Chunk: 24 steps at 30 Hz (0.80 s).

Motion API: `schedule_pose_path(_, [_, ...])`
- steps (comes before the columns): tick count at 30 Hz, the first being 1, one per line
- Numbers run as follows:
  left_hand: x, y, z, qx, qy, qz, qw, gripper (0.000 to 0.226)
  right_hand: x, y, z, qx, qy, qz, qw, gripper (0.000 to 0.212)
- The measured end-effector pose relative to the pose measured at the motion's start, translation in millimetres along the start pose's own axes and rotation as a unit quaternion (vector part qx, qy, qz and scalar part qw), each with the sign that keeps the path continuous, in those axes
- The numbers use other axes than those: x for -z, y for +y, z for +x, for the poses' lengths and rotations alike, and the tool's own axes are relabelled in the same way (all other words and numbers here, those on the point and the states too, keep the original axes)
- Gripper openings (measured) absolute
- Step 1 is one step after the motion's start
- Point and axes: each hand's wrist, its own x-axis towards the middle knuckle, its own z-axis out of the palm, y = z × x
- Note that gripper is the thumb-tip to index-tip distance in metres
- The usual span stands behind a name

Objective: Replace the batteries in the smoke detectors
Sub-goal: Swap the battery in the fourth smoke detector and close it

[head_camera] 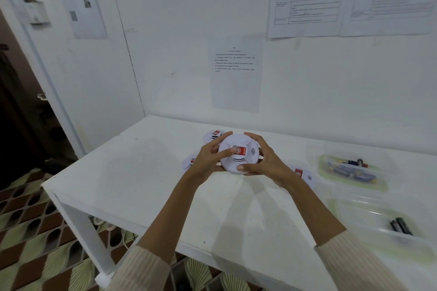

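A round white smoke detector (238, 159) with a red sticker on its face is held above the white table (132, 172), face up toward me. My left hand (210, 160) grips its left side, thumb resting on the face by the sticker. My right hand (264, 160) grips its right side, thumb on the near rim. Three more detectors lie on the table: one behind (214, 135), one partly hidden by my left hand (189, 162), one by my right wrist (305, 175).
A clear lidded tray (331, 172) at the right holds several batteries (350, 171). A nearer clear tray (369, 210) holds two dark batteries (400, 225). An instruction sheet (235, 73) hangs on the wall behind. The table's left edge drops to a patterned floor (35, 231).
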Motion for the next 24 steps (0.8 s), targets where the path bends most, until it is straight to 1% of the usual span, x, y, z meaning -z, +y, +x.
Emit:
schedule_pose_path(3, [2.3,0.0,-0.2,-0.001,0.003,-0.003,1.000,0.077,2.7,-4.6,0.5,-0.031,-0.015,0.040,0.999,0.060])
schedule_pose_path(5, [1.0,1.2,-0.2,0.000,0.004,-0.003,1.000,0.069,3.2,-5.5,1.2,-0.038,0.002,0.054,0.998,0.049])
schedule_pose_path(7, [-1.2,3.4,0.3,0.002,0.004,-0.005,1.000,0.057,2.9,-5.1,1.2,-0.041,0.021,0.063,0.997,0.046])
schedule_pose_path(9, [-2.1,3.8,1.8,0.006,0.000,-0.007,1.000,0.051,3.0,-4.7,0.2,-0.043,0.032,0.073,0.996,0.044])
schedule_pose_path(13, [-7.5,7.8,0.5,0.016,-0.007,-0.014,1.000,0.049,4.6,-5.3,-3.2,-0.047,0.051,0.074,0.995,0.045])
schedule_pose_path(19, [-9.6,9.3,-2.5,0.034,-0.023,-0.029,0.999,0.051,0.5,-4.2,-10.2,-0.050,0.074,0.083,0.993,0.045])
schedule_pose_path(24, [-6.7,7.9,-4.6,0.024,-0.046,-0.017,0.999,0.049,-6.7,-3.0,-13.7,-0.056,0.096,0.094,0.989,0.047])
